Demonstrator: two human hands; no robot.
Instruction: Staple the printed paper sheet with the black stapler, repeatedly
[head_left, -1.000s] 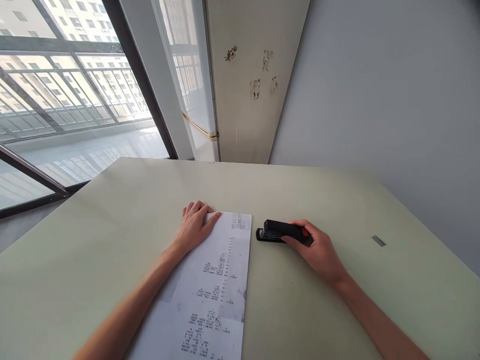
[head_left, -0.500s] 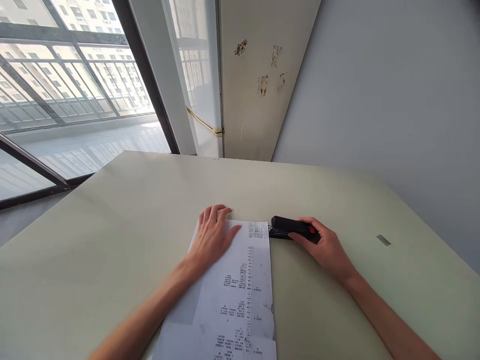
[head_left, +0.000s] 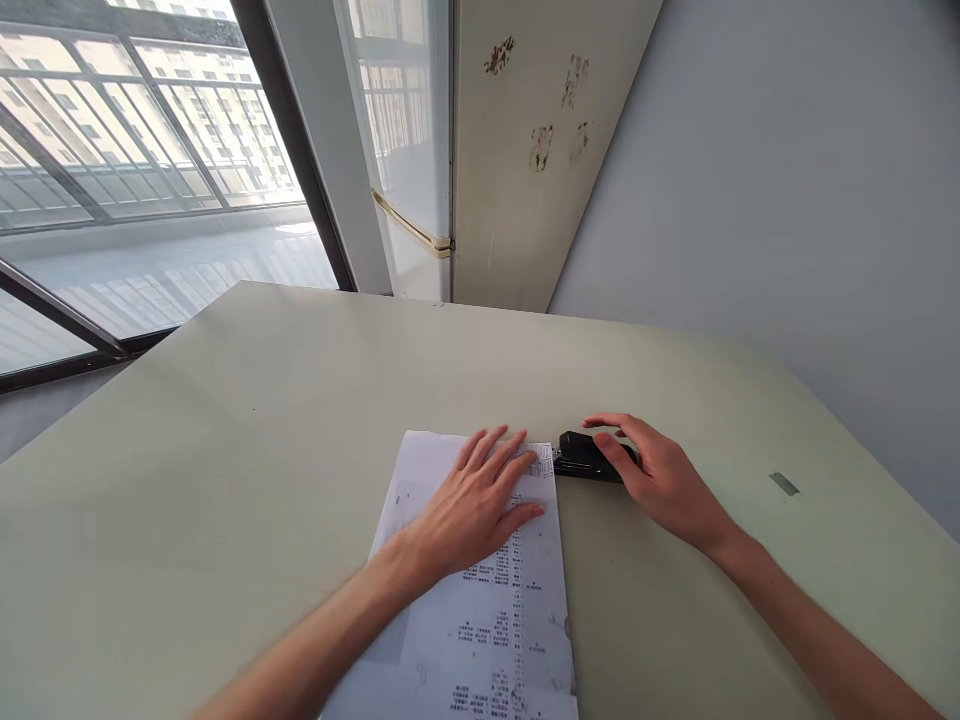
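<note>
A sheaf of white printed paper [head_left: 442, 655] lies on the table, its top edge turned away from me. My left hand [head_left: 480, 495] rests flat on its upper part, fingers spread toward the top right corner, covering some of the print. A black stapler [head_left: 581, 460] lies on its base just right of that corner, its front end at the paper's edge. Over the stapler's rear half is my right hand [head_left: 652, 475], with thumb and fingers apart and loosened; the thumb overlaps the top. The stapler's back end is partly hidden by this hand.
The pale table [head_left: 187, 500] reaches toward a white fridge [head_left: 409, 150] with a gold handle. A small grey strip [head_left: 784, 484] is on the table at right. A grey wall [head_left: 765, 180] bounds the right side, and a window [head_left: 142, 180] the left.
My left hand has slid right across the paper toward its top right corner. My right hand has loosened from its grip on the stapler. The view has shifted slightly.
</note>
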